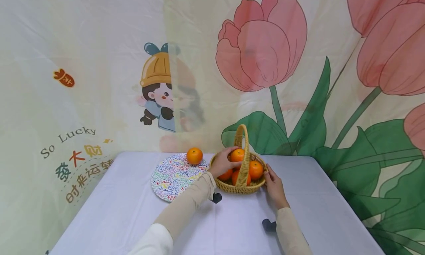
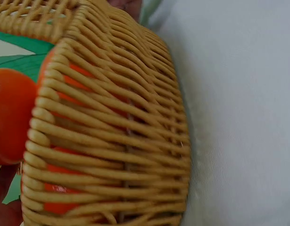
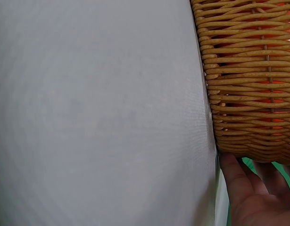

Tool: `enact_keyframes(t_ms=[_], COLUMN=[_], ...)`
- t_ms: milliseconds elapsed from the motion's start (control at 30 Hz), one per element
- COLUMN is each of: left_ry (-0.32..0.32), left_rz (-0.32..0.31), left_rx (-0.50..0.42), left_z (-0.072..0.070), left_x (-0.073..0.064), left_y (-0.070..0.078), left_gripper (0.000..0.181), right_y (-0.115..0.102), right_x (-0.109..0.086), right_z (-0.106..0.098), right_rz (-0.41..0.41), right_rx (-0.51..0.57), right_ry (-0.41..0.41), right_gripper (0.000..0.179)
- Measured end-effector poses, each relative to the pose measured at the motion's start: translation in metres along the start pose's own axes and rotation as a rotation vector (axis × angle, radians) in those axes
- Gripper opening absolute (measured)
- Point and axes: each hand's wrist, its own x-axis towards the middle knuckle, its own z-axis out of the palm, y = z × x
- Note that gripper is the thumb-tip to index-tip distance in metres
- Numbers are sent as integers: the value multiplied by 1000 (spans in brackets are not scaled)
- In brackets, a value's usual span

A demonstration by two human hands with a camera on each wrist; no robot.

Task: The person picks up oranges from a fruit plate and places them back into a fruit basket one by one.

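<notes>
A wicker basket (image 1: 239,189) with a tall arched handle stands near the back of the table, several oranges (image 1: 255,170) inside it. My left hand (image 1: 223,163) reaches in from the left and grips the top orange (image 1: 237,155) beside the handle. In the left wrist view, fingertips (image 2: 4,186) show under that orange (image 2: 12,115). My right hand (image 1: 275,187) holds the basket's right side. Its thumb (image 3: 234,176) lies against the lower wall in the right wrist view, where the other fingers are partly hidden. One orange (image 1: 194,156) sits on a round, colourfully patterned plate (image 1: 169,175).
The plate lies just left of the basket, partly covered by the left forearm. A white cloth (image 1: 109,210) covers the table. Behind stands a printed curtain (image 1: 196,26) with tulips and a cartoon figure. Dark wrist-worn pieces (image 1: 269,225) show beside the sleeves.
</notes>
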Motion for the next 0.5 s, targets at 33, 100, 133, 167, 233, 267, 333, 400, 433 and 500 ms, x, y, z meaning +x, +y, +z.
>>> enact_keyframes(t_ms=[33,100,133,167,233,267,333,400,433,500], left_ry=[-12,-35,-42,-44,-42,-42,-40,-40,-37,-27], left_rz=[2,5,2,-2,-12,-12,-10,-4,-1,-1], left_rx=[16,31,30,23,18,16,21,26,24,17], left_z=[0,1,0,0,0,0,-1,-2,-2,-3], left_x=[-1,-2,-3,-4,-4,-5,-5,-4,-3,-2], left_y=[1,2,3,4,4,4,3,2,1,0], left_gripper=[73,74,75,76,76,76,77,77,77,77], right_y=[0,-1,-1,-1,-2,-2,-2,-3,-3,-3], right_x=[0,0,0,0,-1,-1,-2,-2,-2,-2], right_z=[0,0,0,0,0,0,1,1,1,1], right_rz=[1,-1,0,1,-2,-2,-1,-6,-6,-5], right_rx=[-4,-11,-12,-13,-14,-13,-12,-15,-17,-14], right_ry=[2,2,2,3,0,0,7,8,8,8], right_gripper=[55,55,55,55,56,56,55,55,55,55])
